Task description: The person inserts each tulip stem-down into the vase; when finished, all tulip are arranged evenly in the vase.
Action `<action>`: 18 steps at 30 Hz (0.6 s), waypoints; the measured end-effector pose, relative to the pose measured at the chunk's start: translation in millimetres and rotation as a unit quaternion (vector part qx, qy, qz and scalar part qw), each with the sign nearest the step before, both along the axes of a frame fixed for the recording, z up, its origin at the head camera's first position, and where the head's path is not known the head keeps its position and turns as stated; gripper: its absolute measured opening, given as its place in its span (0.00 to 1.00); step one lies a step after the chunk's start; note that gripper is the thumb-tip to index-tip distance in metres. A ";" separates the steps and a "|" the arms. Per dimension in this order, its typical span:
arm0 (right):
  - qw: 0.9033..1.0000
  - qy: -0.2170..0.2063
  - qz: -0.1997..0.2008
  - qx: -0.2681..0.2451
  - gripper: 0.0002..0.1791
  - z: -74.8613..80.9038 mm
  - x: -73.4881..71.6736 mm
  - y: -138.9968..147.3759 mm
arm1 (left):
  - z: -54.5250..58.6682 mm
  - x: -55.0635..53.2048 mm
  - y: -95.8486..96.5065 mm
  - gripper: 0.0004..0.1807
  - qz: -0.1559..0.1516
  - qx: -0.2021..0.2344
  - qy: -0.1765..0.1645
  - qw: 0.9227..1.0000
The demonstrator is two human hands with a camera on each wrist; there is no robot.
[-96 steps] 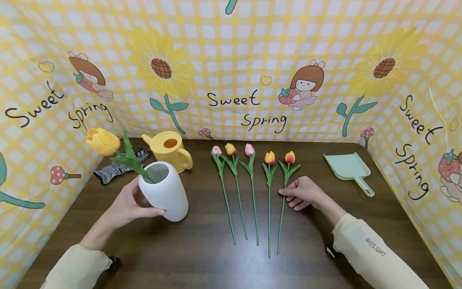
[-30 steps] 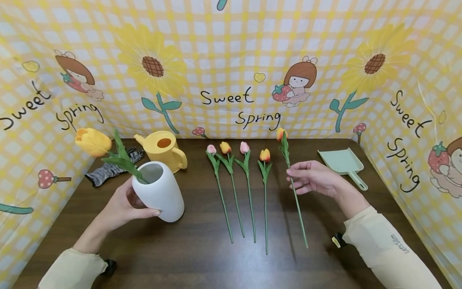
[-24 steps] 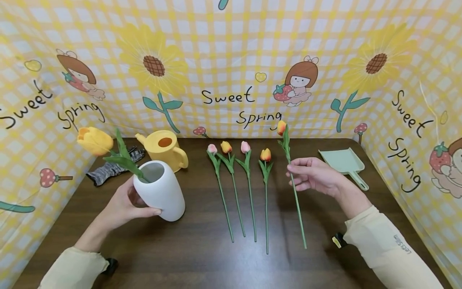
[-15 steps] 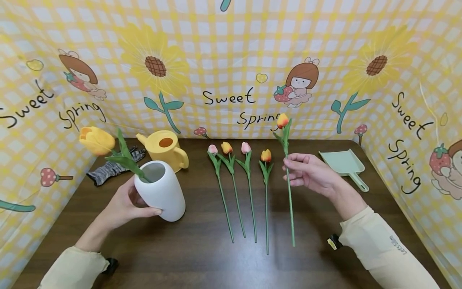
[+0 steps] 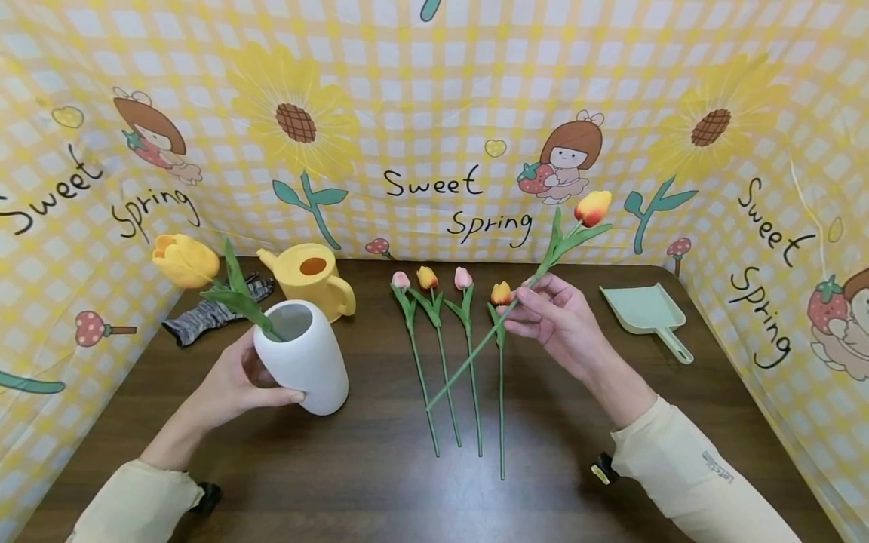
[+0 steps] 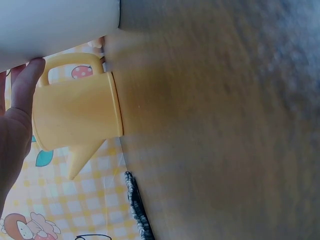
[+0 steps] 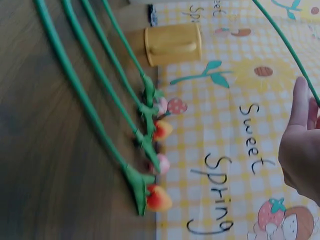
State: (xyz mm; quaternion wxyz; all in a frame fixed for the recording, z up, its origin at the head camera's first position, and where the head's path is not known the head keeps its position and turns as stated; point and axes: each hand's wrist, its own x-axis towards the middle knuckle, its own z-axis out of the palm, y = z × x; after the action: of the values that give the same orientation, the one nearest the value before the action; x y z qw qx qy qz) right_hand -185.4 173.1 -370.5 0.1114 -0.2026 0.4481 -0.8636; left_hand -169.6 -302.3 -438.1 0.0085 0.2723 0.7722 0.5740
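Note:
My left hand [image 5: 234, 388] grips the white vase [image 5: 308, 369], its thumb across the near side. The vase leans a little to the left, and a yellow tulip [image 5: 186, 260] stands in its mouth. In the left wrist view only part of the vase [image 6: 55, 25] shows above the thumb. Between thumb and fingers, my right hand [image 5: 563, 324] pinches an orange-yellow tulip [image 5: 592, 209] below its leaves. That tulip slants, blossom up to the right and stem end down to the left, over the row of lying tulips. In the right wrist view its stem [image 7: 285, 40] crosses the top corner.
Several tulips lie side by side on the dark wooden table [image 5: 380, 483], among them a pink tulip [image 5: 463, 277] and an orange tulip [image 5: 501, 292]. A yellow watering can [image 5: 308, 283] and a grey knitted glove [image 5: 213, 313] sit behind the vase. At right lies a green dustpan [image 5: 648, 309].
My right hand has lifted the rightmost tulip off the table and moved left. The tulip has turned from near upright to slanted, its stem end swinging left. The left hand and vase stay put.

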 end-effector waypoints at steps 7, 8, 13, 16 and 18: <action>0.998 0.030 -0.020 -0.049 0.01 10.8 0.3 -25.9 | 1.5 1.7 0.4 0.54 -0.003 0.004 -0.003 1.000; 0.998 0.033 -0.022 -0.055 0.01 11.9 0.1 -29.7 | 1.4 1.9 0.4 0.54 -0.004 0.005 -0.003 1.000; 0.995 0.045 -0.030 -0.080 0.00 20.0 -0.9 -48.7 | 1.5 1.9 1.3 0.53 -0.009 0.009 -0.007 1.000; 0.994 0.058 -0.028 -0.083 0.01 28.2 -2.7 -60.5 | 1.8 1.5 1.8 0.53 -0.009 0.010 -0.008 1.000; 0.994 0.070 -0.026 -0.081 0.01 34.0 -4.2 -68.3 | 2.3 1.4 1.7 0.53 -0.009 0.010 -0.009 1.000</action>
State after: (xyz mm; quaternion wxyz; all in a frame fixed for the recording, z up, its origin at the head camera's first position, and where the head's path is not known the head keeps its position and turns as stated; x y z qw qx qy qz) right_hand -189.5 104.8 -336.5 0.0408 -0.2593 0.3888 -0.8831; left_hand -168.2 -300.6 -435.8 0.0175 0.2739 0.7638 0.5842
